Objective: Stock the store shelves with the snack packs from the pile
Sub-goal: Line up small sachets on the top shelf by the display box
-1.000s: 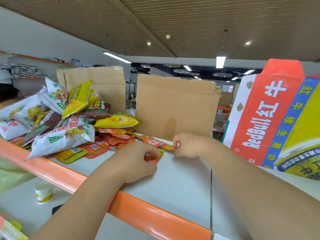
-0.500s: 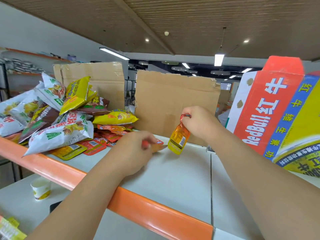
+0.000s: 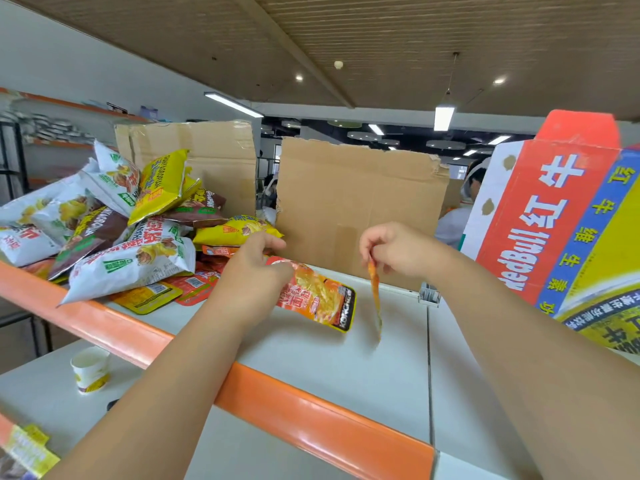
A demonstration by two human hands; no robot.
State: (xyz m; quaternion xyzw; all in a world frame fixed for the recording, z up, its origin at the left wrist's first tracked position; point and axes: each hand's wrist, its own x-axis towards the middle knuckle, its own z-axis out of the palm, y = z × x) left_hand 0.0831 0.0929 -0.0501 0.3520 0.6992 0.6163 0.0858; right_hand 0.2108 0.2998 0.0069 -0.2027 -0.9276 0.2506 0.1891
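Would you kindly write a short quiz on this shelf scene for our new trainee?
1. True or false: the right hand pinches a thin orange pack that hangs down from its fingers.
2. What does the left hand grip? A: a flat red-orange pack; B: a bottle; C: a tin.
3. Fill in: the pile of snack packs lies to the ____ of the left hand.
Key: 1 true; 2 A; 3 left.
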